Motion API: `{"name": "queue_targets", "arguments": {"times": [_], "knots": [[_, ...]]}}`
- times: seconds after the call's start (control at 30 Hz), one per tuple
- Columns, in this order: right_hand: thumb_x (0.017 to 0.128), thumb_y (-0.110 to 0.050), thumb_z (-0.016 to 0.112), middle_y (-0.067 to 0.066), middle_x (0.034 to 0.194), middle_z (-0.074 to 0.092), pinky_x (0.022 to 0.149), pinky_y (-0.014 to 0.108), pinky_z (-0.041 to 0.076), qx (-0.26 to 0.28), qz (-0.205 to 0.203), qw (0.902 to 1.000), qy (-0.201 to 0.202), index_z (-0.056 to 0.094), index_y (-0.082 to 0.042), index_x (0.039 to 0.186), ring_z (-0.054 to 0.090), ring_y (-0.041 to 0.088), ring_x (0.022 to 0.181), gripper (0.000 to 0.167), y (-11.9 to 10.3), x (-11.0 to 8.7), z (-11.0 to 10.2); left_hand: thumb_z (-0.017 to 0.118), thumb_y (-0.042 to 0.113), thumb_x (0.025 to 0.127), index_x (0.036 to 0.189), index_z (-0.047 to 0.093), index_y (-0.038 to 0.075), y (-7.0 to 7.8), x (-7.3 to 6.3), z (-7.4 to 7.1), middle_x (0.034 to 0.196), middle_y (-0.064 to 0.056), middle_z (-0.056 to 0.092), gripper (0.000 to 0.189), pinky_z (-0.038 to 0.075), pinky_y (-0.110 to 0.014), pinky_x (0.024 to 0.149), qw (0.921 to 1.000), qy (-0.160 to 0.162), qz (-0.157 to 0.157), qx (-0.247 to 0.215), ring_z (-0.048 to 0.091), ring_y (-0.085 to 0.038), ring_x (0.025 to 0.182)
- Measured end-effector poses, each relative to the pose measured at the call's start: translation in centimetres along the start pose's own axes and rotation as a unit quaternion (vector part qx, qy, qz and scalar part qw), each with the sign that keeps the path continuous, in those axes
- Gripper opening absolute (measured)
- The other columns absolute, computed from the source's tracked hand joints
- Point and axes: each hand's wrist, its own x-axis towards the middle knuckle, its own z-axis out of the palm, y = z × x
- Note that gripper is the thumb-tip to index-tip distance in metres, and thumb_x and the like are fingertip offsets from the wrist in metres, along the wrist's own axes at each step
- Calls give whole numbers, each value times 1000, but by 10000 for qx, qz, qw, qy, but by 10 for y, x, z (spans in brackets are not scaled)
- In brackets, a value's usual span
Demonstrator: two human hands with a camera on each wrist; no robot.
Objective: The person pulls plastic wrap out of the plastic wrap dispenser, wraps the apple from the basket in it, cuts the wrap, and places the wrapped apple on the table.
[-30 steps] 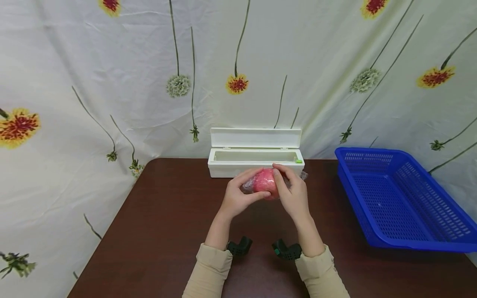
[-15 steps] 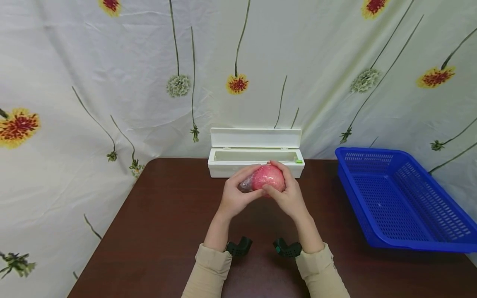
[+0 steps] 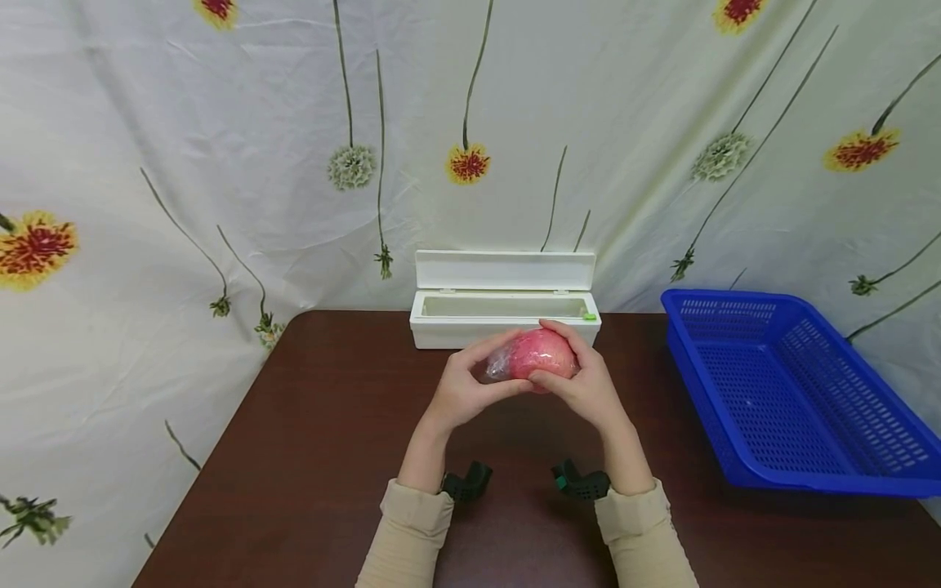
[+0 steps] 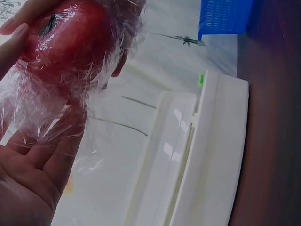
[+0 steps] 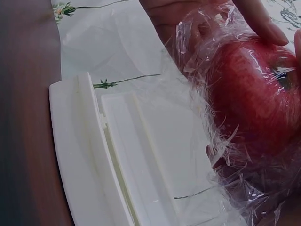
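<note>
Both hands hold a red apple (image 3: 540, 353) wrapped in clear cling film (image 3: 497, 364), raised over the table in front of the white box. My left hand (image 3: 465, 390) curls round the bunched film on the apple's left side, thumb below and fingers above. My right hand (image 3: 592, 390) grips the apple's right side, its thumb across the near face. In the left wrist view the loose, crinkled film (image 4: 37, 103) hangs over the left hand (image 4: 30, 186). The apple's stem end (image 5: 282, 74) shows through the film in the right wrist view.
A long white cling film dispenser box (image 3: 507, 333) with its lid (image 3: 506, 270) raised stands at the table's back edge; a green slider (image 3: 590, 317) sits at its right end. A blue perforated basket (image 3: 735, 482) stands on the right. A flowered cloth (image 3: 279, 122) hangs behind the brown table (image 3: 323, 457).
The right hand has shifted its grip round the apple, which turns more of its red side into view. Hands and apple have moved slightly to the right; the film tail on the right is gone from view.
</note>
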Motion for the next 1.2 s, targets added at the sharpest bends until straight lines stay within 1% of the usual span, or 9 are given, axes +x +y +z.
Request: {"name": "queue_targets", "arguments": {"times": [0.17, 0.27, 0.37, 0.53, 0.67, 0.83, 0.93, 1.1, 1.2], "knots": [[74, -7, 79, 20, 124, 54, 78, 28, 51, 42, 4, 9999, 102, 48, -3, 133, 55, 31, 101, 67, 20, 2, -2, 76, -7, 72, 128, 53, -7, 1, -1, -3, 125, -20, 57, 60, 49, -43, 89, 9998, -5, -175, 9, 57, -28, 110], [74, -7, 79, 17, 125, 54, 80, 26, 50, 12, 40, 9996, 268, 48, -6, 134, 54, 28, 103, 67, 22, 1, -4, 75, -9, 73, 127, 54, -8, 2, -2, -7, 123, -23, 58, 58, 49, -47, 86, 9993, 168, -325, -77, 59, -33, 104], [75, -9, 79, 16, 125, 55, 81, 26, 50, -28, 60, 9991, 430, 49, -7, 133, 54, 27, 104, 66, 23, 0, -7, 74, -10, 74, 123, 56, -10, 1, -2, -10, 118, -25, 59, 52, 50, -49, 83, 9984, 425, -334, -151, 61, -39, 99], [76, -10, 79, 15, 125, 55, 83, 33, 49, -61, 55, 9988, 482, 49, -9, 133, 54, 28, 105, 65, 23, 0, -12, 74, -10, 74, 112, 61, -12, -2, -3, -12, 106, -27, 63, 41, 51, -51, 79, 9958, 895, 164, 102, 61, -38, 96], [75, -11, 80, 15, 125, 55, 83, 40, 49, -96, 81, 9988, 482, 49, -10, 133, 54, 27, 104, 66, 25, 0, -13, 73, -11, 74, 105, 65, -11, -1, -3, -11, 97, -25, 65, 32, 53, -50, 73, 9923, 1107, 439, 340, 62, -34, 89], [75, -5, 77, 16, 126, 54, 85, 45, 49, -102, 264, 9989, 370, 49, -9, 134, 53, 30, 106, 66, 25, 1, -12, 71, -13, 75, 98, 67, -12, 5, -2, -9, 92, -23, 67, 23, 52, -48, 71, 9909, 1103, 526, 573, 62, -31, 84], [76, -3, 76, 20, 126, 53, 85, 47, 49, -163, 331, 9989, 285, 48, -5, 133, 53, 34, 106, 64, 15, 1, -11, 70, -11, 77, 97, 68, -11, 6, -1, -8, 91, -21, 68, 20, 52, -46, 72, 9915, 1013, 470, 667, 63, -29, 83], [76, -3, 75, 24, 123, 53, 83, 49, 50, -376, 415, 9983, 133, 48, 0, 131, 54, 37, 105, 62, -6, -1, -10, 68, -9, 79, 95, 69, -9, 7, -2, -7, 89, -19, 69, 16, 53, -31, 70, 9922, 890, 319, 815, 63, -26, 80], [76, -3, 75, 24, 123, 53, 83, 48, 51, -415, 471, 9980, 55, 48, 0, 131, 54, 37, 105, 61, -8, -1, -10, 68, -10, 79, 93, 69, -9, 6, -2, -7, 87, -19, 68, 13, 52, -25, 66, 9922, 833, 323, 869, 62, -24, 76]]}}
